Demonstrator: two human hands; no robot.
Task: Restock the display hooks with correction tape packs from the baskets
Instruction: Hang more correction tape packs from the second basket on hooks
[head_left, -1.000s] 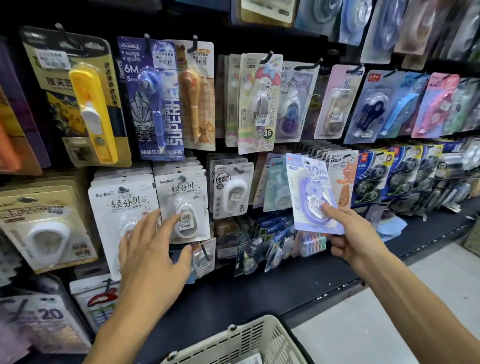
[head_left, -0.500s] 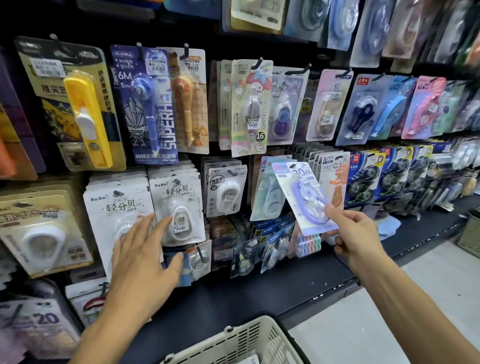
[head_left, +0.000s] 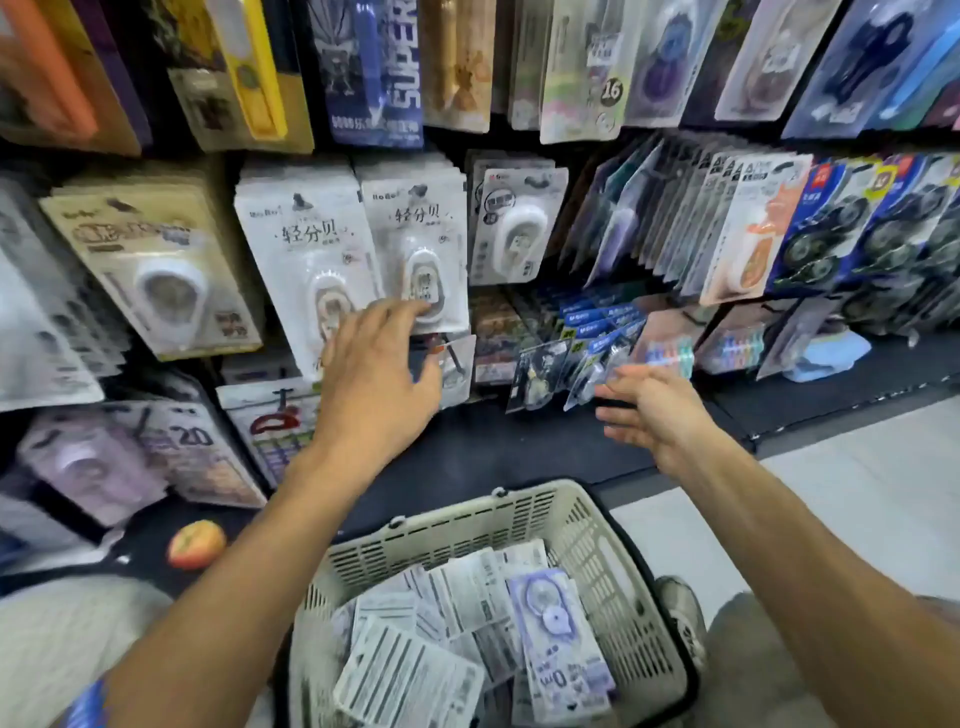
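Head view: the right hand (head_left: 652, 410), which a moment ago held a lilac pack up at the hooks, now hangs empty, grip apart — that pack apparently hung. The left hand (head_left: 376, 382), fingers spread, touches the white packs (head_left: 306, 254). More correction tape packs (head_left: 553, 639) lie in the basket (head_left: 597, 525) below — open room between shelf edge and basket rim.
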